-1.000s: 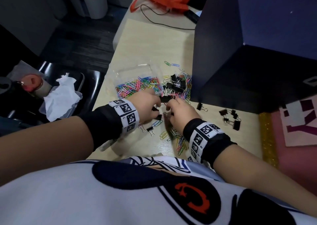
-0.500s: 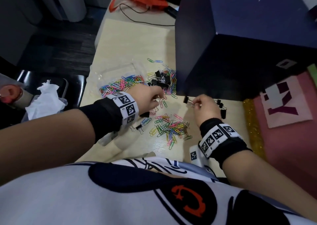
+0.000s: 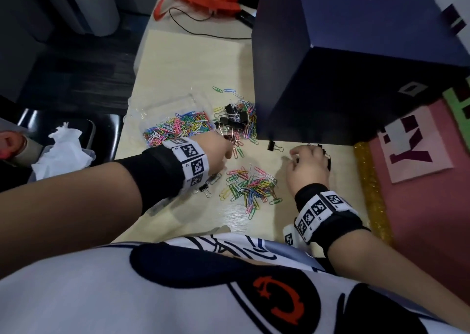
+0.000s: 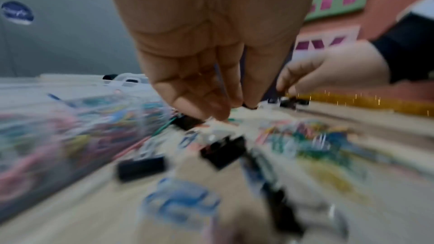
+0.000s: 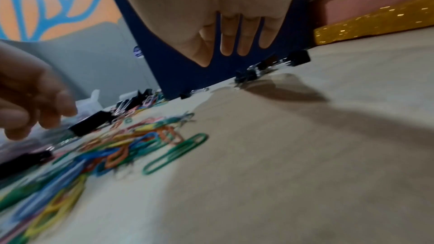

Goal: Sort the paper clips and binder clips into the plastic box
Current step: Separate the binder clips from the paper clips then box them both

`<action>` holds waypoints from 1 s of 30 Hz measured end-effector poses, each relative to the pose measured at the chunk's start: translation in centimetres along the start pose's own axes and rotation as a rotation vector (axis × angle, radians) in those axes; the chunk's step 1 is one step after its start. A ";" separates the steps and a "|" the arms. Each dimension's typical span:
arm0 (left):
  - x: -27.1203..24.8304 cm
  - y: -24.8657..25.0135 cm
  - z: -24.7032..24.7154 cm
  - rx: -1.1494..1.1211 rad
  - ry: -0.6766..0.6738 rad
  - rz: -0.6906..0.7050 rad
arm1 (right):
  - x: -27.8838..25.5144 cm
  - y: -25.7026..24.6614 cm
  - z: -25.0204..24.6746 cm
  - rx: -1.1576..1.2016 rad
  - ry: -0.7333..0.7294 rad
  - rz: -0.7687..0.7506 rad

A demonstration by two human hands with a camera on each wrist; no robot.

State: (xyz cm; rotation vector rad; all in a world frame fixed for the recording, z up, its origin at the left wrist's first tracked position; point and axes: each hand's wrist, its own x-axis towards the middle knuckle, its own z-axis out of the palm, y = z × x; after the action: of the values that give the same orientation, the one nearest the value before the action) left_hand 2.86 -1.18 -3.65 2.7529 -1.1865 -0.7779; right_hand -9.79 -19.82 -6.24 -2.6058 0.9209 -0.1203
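— What are the hands doing?

— The left hand (image 3: pixel 220 153) is reaching down beside the plastic box (image 3: pixel 162 114), its fingers (image 4: pixel 211 99) drawn together over a black binder clip (image 4: pixel 187 121); the wrist view is too blurred to tell whether they are gripping it. The right hand (image 3: pixel 307 165) is hovering over the desk (image 3: pixel 193 61) with fingers (image 5: pixel 226 44) spread and straight, holding nothing.

— And around them?

— Between the two hands a loose heap of paper clips (image 3: pixel 250 188) is lying on the desk (every colour mixed together). The plastic box is already holding many coloured clips, and just beside it a cluster of binder clips (image 3: pixel 234 119) is sitting tangled with more paper clips. One single binder clip (image 3: pixel 272 145) is lying near the right hand, against the foot of a dark blue box (image 3: pixel 330 79), and a few more are lying just past the fingertips.
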 end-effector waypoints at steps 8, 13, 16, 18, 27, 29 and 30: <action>-1.3 -1.7 2.3 0.143 -0.049 0.037 | 0.5 -5.0 1.6 -0.104 -0.381 -0.419; -1.8 -1.5 2.2 0.187 -0.017 0.032 | 2.1 -8.3 2.6 -0.210 -0.464 -0.627; -2.0 -1.4 2.1 0.181 0.025 0.032 | 2.9 -9.4 3.3 -0.302 -0.529 -0.714; -2.1 -1.6 2.0 0.145 0.036 0.023 | 3.1 -9.6 3.7 -0.341 -0.528 -0.739; -2.1 -1.8 1.7 0.061 0.055 -0.092 | 2.8 -9.7 4.0 -0.363 -0.428 -0.714; -2.1 -1.9 1.6 0.035 0.081 -0.073 | 2.7 -9.8 3.7 -0.290 -0.420 -0.687; -2.1 -2.0 1.5 0.031 0.090 -0.066 | 2.7 -9.8 3.5 -0.240 -0.412 -0.671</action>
State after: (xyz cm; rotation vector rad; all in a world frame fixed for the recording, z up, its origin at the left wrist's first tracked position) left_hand 2.29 1.85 -4.49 2.8316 -1.1064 -0.6389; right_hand -1.21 -13.35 -5.95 -2.8879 -0.1010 0.3620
